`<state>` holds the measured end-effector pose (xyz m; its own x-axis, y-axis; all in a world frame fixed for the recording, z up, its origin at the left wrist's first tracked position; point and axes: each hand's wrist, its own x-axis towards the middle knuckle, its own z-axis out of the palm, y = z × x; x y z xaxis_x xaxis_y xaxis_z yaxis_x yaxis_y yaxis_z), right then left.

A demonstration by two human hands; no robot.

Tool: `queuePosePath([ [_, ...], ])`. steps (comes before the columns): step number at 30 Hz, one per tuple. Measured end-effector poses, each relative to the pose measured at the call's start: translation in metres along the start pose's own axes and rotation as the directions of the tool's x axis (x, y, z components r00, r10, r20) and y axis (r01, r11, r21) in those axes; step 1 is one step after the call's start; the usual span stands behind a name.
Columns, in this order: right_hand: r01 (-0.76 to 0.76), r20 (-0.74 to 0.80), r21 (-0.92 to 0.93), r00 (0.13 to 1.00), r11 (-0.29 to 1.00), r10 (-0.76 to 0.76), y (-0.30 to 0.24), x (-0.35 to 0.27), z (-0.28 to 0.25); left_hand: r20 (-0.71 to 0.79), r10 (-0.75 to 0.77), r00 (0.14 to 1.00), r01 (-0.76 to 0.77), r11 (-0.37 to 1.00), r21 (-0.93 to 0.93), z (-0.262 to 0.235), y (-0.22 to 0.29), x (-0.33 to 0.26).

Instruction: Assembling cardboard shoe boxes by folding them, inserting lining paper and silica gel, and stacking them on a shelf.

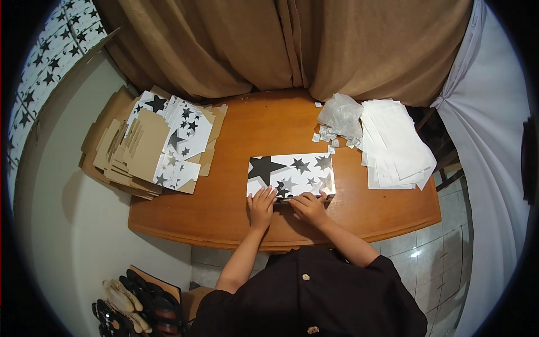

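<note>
Pressing: both hands bear down on the near edge of a flat star-printed box piece (292, 174) lying mid-bench.
Left hand (261, 205): fingers spread flat, tips on the piece's lower left part; the grip holds nothing, only pushes down.
Right hand (308, 206): fingers curled at the near edge beside the left hand; whether this grip pinches a flap or just presses I cannot tell.
Piece's place: on the wooden bench (236, 208), near its front rim, well apart from the stacks on either side.
Left stack: flattened cardboard and star-printed blanks (154, 140), overhanging the bench's left end.
Right stack: white paper sheets (393, 146), with a crumpled clear plastic bag (339, 115) and small scraps just beside them.
Risk, crease: uneven pressure from the two hands would probably skew the fold or wrinkle the printed face.
Risk, slide: the bench looks smooth, so a forward push could shift the piece away.
Risk, left stack: being half off the bench, a nudge might tip it to the floor.
</note>
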<state>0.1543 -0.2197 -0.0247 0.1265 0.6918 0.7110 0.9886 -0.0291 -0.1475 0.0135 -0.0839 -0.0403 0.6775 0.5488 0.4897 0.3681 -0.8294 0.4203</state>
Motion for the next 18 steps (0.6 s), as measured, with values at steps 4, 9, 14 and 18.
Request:
queuePosePath([
  [4, 0.061, 0.035, -0.006, 0.998, 0.998, -0.061, 0.005, 0.001, 0.001, -0.031, -0.001, 1.000, 0.002, 0.999, 0.041, 0.000, 0.000, -0.002],
  [9, 0.129, 0.101, 0.072, 0.986, 0.989, -0.136, 0.018, 0.014, -0.007, -0.023, -0.022, 0.999, 0.022, 1.000, -0.004, -0.003, 0.007, 0.002],
  [14, 0.002, 0.055, 0.057, 0.998, 0.998, -0.005, 0.008, 0.025, -0.005, -0.037, -0.034, 0.999, 0.035, 0.999, 0.016, -0.002, 0.004, -0.001],
  [18, -0.062, 0.095, 0.023, 0.994, 0.998, 0.060, 0.018, 0.019, 0.004, -0.048, -0.030, 0.998, 0.031, 0.999, 0.023, 0.000, 0.007, 0.003],
])
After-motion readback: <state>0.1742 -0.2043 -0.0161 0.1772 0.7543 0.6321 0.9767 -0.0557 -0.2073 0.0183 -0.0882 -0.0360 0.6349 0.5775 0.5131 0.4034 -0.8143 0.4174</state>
